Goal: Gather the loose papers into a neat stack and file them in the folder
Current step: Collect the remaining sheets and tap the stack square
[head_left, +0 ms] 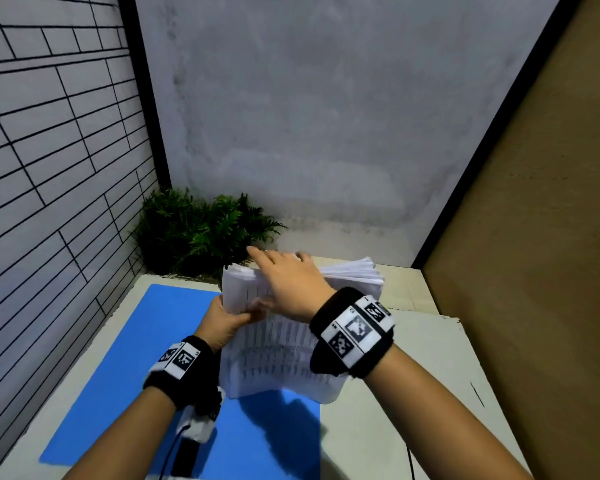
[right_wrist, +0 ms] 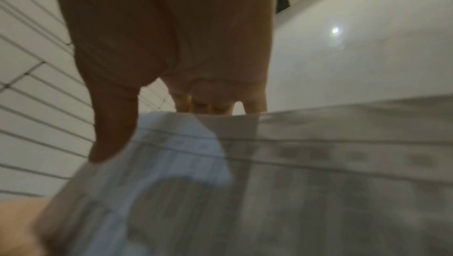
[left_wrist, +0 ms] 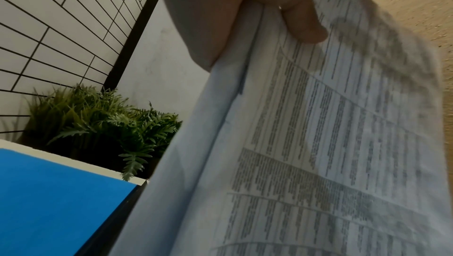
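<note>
A: Papers (head_left: 278, 355), a thick printed sheaf, held above the desk's (head_left: 413, 393) middle, long axis running away from the person, lower end hanging over the blue folder (head_left: 125, 368).

B: And the hands?

A: Left hand (head_left: 224, 322) pinches the sheaf's left edge, thumb on the printed face. Right hand (head_left: 288, 282) lies over the far end, fingers straight. The folder sits below and left, likely nearer the left hand. A plant (head_left: 194, 230) fills the desk's far-left corner.
</note>
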Demonstrator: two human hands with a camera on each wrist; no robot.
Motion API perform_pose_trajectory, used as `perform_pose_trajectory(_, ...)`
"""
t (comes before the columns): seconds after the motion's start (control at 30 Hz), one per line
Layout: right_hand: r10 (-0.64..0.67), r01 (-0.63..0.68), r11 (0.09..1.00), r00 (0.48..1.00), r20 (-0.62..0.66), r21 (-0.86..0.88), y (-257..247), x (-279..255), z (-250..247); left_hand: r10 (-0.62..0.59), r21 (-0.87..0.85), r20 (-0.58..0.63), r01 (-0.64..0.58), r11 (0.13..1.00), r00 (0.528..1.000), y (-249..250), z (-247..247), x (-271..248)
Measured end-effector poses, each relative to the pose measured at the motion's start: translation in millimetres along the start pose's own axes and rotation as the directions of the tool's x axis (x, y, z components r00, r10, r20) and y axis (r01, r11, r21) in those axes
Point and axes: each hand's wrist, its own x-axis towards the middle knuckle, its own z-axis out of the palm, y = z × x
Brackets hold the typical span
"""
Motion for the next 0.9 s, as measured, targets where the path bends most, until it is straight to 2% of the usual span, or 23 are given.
perform_pose_trajectory(0.13,0.202,-0.203,0.979,0.978,0.055,0.012,54.0,-27.6,-14.2,-0.034,-0.008,-0.046,0.034,0.999,0.998,-4.4,-4.0,0.2)
perform_pose_trajectory(0.2,0.243,-0.248,0.954,0.969,0.052,0.168,87.1,-44.5,-9.5,-0.041,-0.001,-0.035,0.041,0.999,0.999,-4.3,-3.2,-0.5)
perform_pose_trajectory(0.23,0.248,-0.243,0.921,0.968,0.024,0.303,102.1,-51.8,-3.8,-0.036,-0.002,-0.023,0.036,0.999,0.999,-2.3,-1.8,-2.8)
perform_pose_trajectory(0.27,0.261,-0.222,0.853,0.965,-0.017,0.472,113.3,-58.2,3.8,-0.026,-0.004,-0.008,0.026,1.0,1.0,-1.2,-0.5,-4.2)
perform_pose_trajectory(0.3,0.293,-0.176,0.731,0.953,-0.071,0.659,121.5,-63.9,14.7,-0.012,-0.012,0.015,0.012,1.0,1.0,-0.8,0.2,-4.8)
perform_pose_trajectory(0.33,0.347,-0.109,0.555,0.931,-0.11,0.825,125.1,-68.9,26.4,-0.003,-0.019,0.03,0.003,1.0,1.0,-0.8,0.2,-5.1)
perform_pose_trajectory(0.37,0.393,-0.044,0.384,0.912,-0.12,0.922,125.5,-73.0,39.1,0.016,-0.041,0.046,-0.014,0.999,0.999,0.0,-0.2,-6.5)
perform_pose_trajectory(0.4,0.424,-0.008,0.255,0.9,-0.105,0.967,125.1,-74.9,54.5,0.036,-0.069,0.058,-0.032,0.997,0.998,0.1,-1.8,-7.5)
perform_pose_trajectory(0.43,0.44,-0.012,0.179,0.895,-0.069,0.984,123.1,-75.1,69.6,0.046,-0.097,0.06,-0.04,0.994,0.997,-0.4,-4.9,-8.0)
perform_pose_trajectory(0.47,0.444,-0.039,0.141,0.896,-0.028,0.989,119.3,-75.0,82.2,0.044,-0.103,0.046,-0.039,0.994,0.998,1.7,-7.6,-8.4)
perform_pose_trajectory(0.53,0.464,-0.071,0.117,0.886,0.008,0.991,112.8,-71.8,100.4,0.064,-0.086,0.011,-0.063,0.994,0.998,3.9,-11.4,-7.5)
perform_pose_trajectory(0.6,0.5,-0.054,0.1,0.866,-0.003,0.993,103.7,-67.7,104.6,0.123,-0.08,-0.078,-0.129,0.988,0.989,9.2,-7.5,-9.4)
perform_pose_trajectory(0.67,0.561,-0.003,0.077,0.827,-0.041,0.997,91.9,-63.2,104.6,0.176,-0.057,-0.196,-0.19,0.98,0.965,12.4,-0.4,-13.0)
perform_pose_trajectory(0.73,0.614,0.045,0.058,0.786,-0.071,0.997,85.7,-60.0,104.3,0.21,-0.05,-0.265,-0.231,0.972,0.941,14.6,7.9,-18.0)
perform_pose_trajectory(0.8,0.633,0.088,0.064,0.767,-0.108,0.994,84.3,-60.1,103.0,0.231,-0.089,-0.249,-0.259,0.962,0.941,22.5,11.5,-23.9)
perform_pose_trajectory(0.9,0.615,0.148,0.028,0.777,-0.134,0.989,83.1,-65.9,96.1,0.284,-0.096,-0.25,-0.315,0.944,0.926,32.7,8.7,-24.1)
